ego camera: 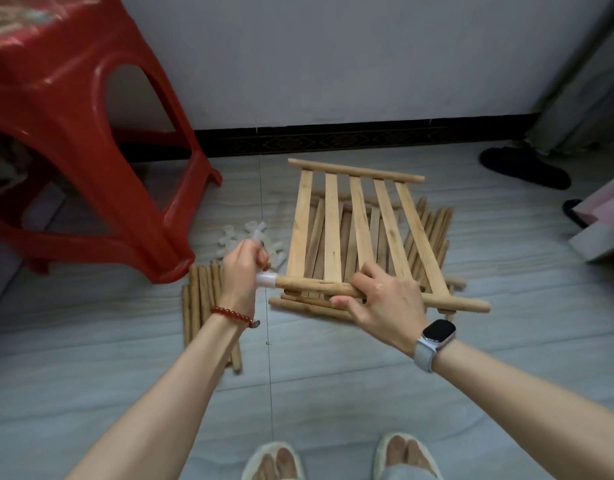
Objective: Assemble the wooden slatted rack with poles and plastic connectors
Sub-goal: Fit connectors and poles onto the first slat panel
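Head camera looks down at the light wooden slatted panel near the centre of the frame, lifted at its near edge over more slatted pieces on the grey floor. Right hand curls its fingers around the near round wooden rail of this panel. Left hand pinches a white translucent plastic connector, which sits on the left end of that rail. If the connector goes on crooked, or the right hand lets the rail turn, I think the joint can jam or slip off. The rail's long axis runs left to right, slightly down toward the right; the slats point away, toward the wall. Loose wooden poles lie at lower left.
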`<control>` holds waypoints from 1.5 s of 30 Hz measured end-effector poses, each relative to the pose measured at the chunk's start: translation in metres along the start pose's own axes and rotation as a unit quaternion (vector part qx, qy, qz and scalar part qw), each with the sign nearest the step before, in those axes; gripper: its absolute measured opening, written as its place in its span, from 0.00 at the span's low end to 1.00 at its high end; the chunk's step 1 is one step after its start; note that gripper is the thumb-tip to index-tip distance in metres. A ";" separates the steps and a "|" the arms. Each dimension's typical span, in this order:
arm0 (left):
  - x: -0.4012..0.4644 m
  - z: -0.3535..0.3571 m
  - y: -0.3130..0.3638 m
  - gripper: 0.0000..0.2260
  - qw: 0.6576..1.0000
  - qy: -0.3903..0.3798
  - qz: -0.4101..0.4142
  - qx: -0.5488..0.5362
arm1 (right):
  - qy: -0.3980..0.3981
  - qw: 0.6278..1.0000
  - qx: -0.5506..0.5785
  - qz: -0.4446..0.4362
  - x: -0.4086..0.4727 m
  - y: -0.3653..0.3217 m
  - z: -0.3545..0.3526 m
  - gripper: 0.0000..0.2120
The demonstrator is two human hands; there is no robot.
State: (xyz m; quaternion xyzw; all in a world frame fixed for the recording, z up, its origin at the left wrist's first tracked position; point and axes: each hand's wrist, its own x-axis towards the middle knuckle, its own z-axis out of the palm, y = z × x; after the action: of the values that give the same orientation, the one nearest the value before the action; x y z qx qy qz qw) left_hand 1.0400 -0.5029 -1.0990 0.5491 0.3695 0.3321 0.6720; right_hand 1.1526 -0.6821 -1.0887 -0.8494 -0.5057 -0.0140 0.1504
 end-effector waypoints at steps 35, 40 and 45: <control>-0.049 -0.029 -0.144 0.18 0.942 -0.121 -0.293 0.112 | -0.285 0.957 0.023 0.052 -0.064 0.048 0.131 0.16; -0.056 -0.046 -0.157 0.22 0.888 -0.188 -0.390 0.157 | -0.376 0.925 0.041 0.042 -0.070 0.059 0.133 0.08; -0.046 -0.049 -0.163 0.22 0.815 -0.299 -0.357 0.345 | -0.496 0.868 -0.012 0.029 -0.055 0.068 0.136 0.11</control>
State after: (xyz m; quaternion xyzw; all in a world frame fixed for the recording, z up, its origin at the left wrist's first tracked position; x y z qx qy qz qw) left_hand 0.9812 -0.5470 -1.2597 0.6467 0.4106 -0.2607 0.5876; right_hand 1.1667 -0.7223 -1.2443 -0.7604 -0.4891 0.4071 -0.1303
